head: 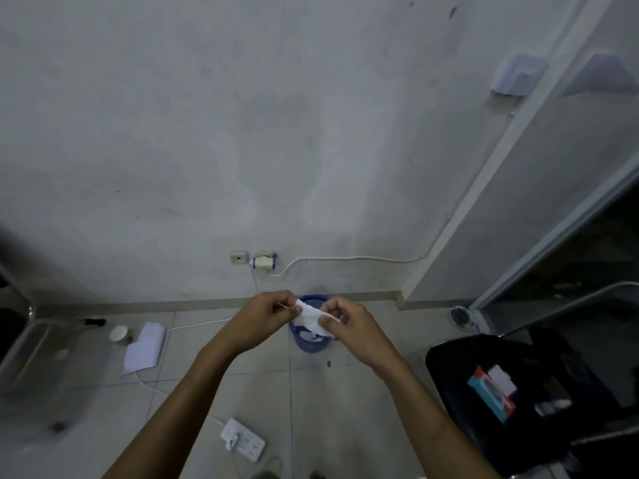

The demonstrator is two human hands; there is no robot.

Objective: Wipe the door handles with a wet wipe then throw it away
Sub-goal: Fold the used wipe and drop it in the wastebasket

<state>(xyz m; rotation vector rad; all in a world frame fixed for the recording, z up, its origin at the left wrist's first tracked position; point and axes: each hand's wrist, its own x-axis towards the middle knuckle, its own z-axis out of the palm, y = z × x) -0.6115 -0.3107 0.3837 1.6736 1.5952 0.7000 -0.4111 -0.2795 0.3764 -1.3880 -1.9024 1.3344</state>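
I see both hands held out over the floor with the wipe (313, 319) stretched between them. The left hand (266, 318) pinches its upper corner between thumb and forefinger, at about 10 o'clock of the sheet; the right hand (349, 328) pinches the lower edge at about 4 o'clock, thumb on top. So both sets of fingers are closed on the sheet, the other fingers curled loosely. The wipe is white, thin, soft and slightly crumpled, folded into a rough oblong that slants down to the right.

Directly beneath it stands the bin (310, 342), a small round blue plastic basket with a mesh wall; pale scraps lie inside. The wipe hangs above its mouth and hides part of the rim.

The floor (345, 409) is pale glossy tile with thin grout lines. At 7 o'clock of the hands lies a white power strip (242, 439), flat and rectangular, on a white cord. At 9 o'clock lies a folded white sheet of paper (145, 349) beside a small round tin (119, 334). At 4 o'clock a wipe pack (492, 392), soft plastic in teal and red with its white flap open, rests on a black seat (460, 375).
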